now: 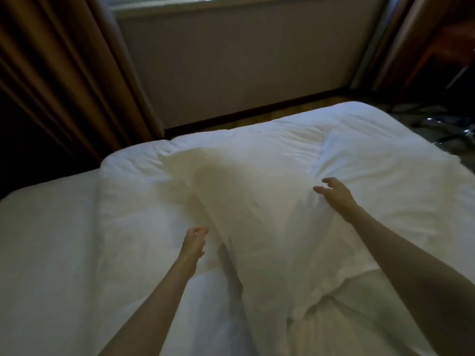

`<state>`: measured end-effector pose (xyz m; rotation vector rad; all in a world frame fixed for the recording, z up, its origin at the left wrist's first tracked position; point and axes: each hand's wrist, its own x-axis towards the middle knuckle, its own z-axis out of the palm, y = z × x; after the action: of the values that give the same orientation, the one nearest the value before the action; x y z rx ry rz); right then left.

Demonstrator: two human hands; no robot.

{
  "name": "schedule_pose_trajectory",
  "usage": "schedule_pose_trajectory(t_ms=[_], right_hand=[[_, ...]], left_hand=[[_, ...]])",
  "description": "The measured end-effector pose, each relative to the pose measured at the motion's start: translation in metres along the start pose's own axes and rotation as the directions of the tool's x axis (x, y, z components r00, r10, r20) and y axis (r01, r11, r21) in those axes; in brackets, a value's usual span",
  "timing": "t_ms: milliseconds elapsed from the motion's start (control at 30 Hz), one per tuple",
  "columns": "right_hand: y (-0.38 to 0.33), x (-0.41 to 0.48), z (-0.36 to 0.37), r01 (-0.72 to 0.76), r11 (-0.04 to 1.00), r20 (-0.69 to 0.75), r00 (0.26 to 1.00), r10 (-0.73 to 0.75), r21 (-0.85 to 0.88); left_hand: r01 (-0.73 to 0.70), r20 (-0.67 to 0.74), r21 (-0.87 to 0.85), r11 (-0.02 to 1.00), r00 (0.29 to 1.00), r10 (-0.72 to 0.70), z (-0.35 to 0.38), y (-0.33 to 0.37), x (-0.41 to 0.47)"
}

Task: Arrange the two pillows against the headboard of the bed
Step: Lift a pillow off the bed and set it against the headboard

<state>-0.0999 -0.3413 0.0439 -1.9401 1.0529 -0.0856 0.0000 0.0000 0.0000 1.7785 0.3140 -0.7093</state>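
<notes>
White bedding covers the bed (51,253), and a white pillow (244,201) lies across its middle, tilted up between two bare arms. The left hand (194,240) is at the pillow's left edge, fingers loosely curled, though whether its grip holds any fabric I cannot tell; the right hand (334,192) hovers at the pillow's right side with fingers spread, grip open. A second pillow (385,176) lies just right of it, and brown curtains (64,73) hang beyond the bed.
</notes>
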Motion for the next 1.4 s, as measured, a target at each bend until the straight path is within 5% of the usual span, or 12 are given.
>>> schedule_pose_trajectory(t_ms=[200, 367, 567, 700, 967, 1200, 1400], right_hand=[[0.038, 0.042, -0.011, -0.163, 0.950, 0.090, 0.977, 0.192, -0.266], [0.075, 0.045, 0.006, -0.198, 0.976, 0.176, 0.961, 0.211, -0.092], [0.071, 0.033, 0.017, -0.248, 0.936, 0.293, 0.941, 0.171, 0.248], [0.040, 0.015, 0.030, -0.255, 0.903, 0.438, 0.895, 0.085, 0.346], [-0.021, -0.037, 0.047, -0.199, 0.874, 0.486, 0.873, -0.047, 0.443], [-0.036, -0.115, 0.057, -0.334, 0.789, 0.573, 0.819, -0.027, 0.516], [-0.042, -0.187, 0.069, -0.348, 0.791, 0.628, 0.776, -0.059, 0.504]], left_hand=[[0.166, 0.100, 0.034, 0.985, 0.981, -0.169, 0.042, -0.001, 0.039], [0.297, 0.169, -0.015, 0.955, 0.942, -0.290, 0.081, -0.012, 0.055], [0.311, 0.182, -0.254, 0.916, 0.945, -0.270, 0.104, -0.016, 0.063], [0.216, -0.075, -0.257, 0.942, 0.967, -0.242, 0.099, -0.009, 0.059], [0.099, -0.398, 0.001, 0.995, 0.913, -0.091, 0.034, 0.047, 0.030], [-0.021, -0.517, 0.225, 0.974, 0.845, 0.137, -0.030, 0.085, -0.029], [-0.135, -0.600, 0.199, 0.971, 0.767, 0.229, -0.078, 0.082, -0.098]])
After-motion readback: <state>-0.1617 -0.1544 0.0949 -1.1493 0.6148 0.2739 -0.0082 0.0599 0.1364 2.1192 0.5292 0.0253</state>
